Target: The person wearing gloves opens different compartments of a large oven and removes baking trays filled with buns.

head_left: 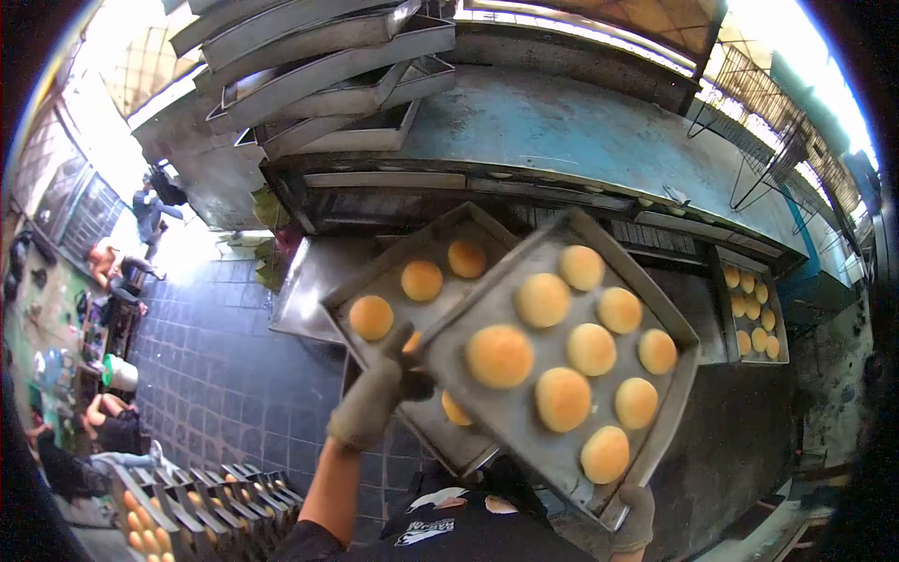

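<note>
In the head view, a metal baking tray [524, 426] with several round golden buns [591, 349] is held tilted in front of my body. My left hand [375, 398], in a thick grey-brown oven mitt, closes on the tray's left corner. My right hand [634, 520], also in a mitt, grips the near right corner, its fingers partly hidden by the tray wall. Partly covered below lies a second baking tray [440, 239] with more buns [421, 280].
A blue-topped counter [562, 112] runs along the back, with stacked empty trays [328, 70] on its left. Another bun tray [785, 342] lies at the right. A rack of bun trays [201, 510] stands lower left. People [154, 211] are at the far left.
</note>
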`<action>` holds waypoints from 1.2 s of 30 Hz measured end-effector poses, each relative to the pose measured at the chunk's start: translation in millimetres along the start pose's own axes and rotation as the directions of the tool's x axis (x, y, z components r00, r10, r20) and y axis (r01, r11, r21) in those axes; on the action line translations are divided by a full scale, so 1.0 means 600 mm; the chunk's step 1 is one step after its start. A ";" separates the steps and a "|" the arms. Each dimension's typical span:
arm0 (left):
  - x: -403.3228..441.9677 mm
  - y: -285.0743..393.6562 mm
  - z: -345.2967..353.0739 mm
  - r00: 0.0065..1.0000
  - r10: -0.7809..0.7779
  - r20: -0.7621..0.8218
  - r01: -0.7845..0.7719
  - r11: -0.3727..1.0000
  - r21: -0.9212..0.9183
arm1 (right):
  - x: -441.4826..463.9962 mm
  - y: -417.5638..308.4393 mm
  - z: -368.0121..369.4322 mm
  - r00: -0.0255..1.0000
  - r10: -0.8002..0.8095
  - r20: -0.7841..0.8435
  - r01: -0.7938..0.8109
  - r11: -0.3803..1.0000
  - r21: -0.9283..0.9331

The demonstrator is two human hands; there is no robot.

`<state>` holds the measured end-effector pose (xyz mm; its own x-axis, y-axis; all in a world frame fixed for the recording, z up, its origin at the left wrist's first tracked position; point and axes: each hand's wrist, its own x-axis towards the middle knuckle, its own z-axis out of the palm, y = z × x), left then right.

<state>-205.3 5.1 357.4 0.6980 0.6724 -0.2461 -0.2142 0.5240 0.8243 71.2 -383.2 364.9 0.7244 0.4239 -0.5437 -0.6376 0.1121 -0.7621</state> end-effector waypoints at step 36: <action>-0.155 -0.095 0.104 0.219 0.520 -0.826 -0.099 0.854 0.511 | 0.910 -0.359 -0.590 0.819 -0.311 -0.482 0.127 0.918 -0.376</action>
<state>-215.5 -120.1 364.8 -0.5230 0.8510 -0.0463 0.0977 0.1138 0.9887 697.0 -494.1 107.8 0.9178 -0.1208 -0.3782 -0.3950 -0.1816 -0.9006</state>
